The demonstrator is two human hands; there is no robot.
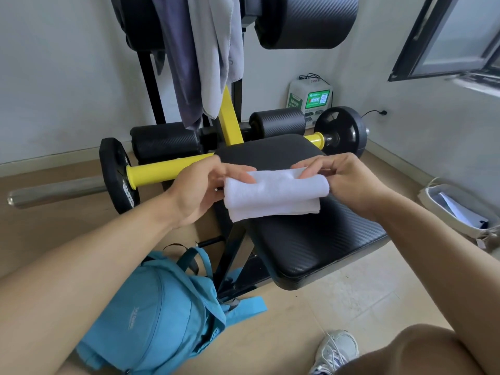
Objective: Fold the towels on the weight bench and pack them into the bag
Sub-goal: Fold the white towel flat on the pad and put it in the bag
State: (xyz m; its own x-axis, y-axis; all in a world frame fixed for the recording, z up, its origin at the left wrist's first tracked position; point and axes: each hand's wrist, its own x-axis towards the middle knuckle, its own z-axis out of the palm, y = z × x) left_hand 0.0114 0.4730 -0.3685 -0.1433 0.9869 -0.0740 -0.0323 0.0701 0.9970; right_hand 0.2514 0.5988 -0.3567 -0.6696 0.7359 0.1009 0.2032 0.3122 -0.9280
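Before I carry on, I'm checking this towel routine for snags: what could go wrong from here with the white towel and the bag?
1. The white towel is held above the bench by its ends only, left hand and right hand; the loose lower layer could fall open and undo the fold.
2. The blue backpack lies slumped on the floor and its zip looks closed, so packing may need a free hand, risking a dropped towel.

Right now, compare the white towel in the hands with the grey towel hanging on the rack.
The white towel is folded small and held over the bench; the grey towel hangs unfolded. White is pinched by the left hand and right hand; grey is untouched. Both are cloth.
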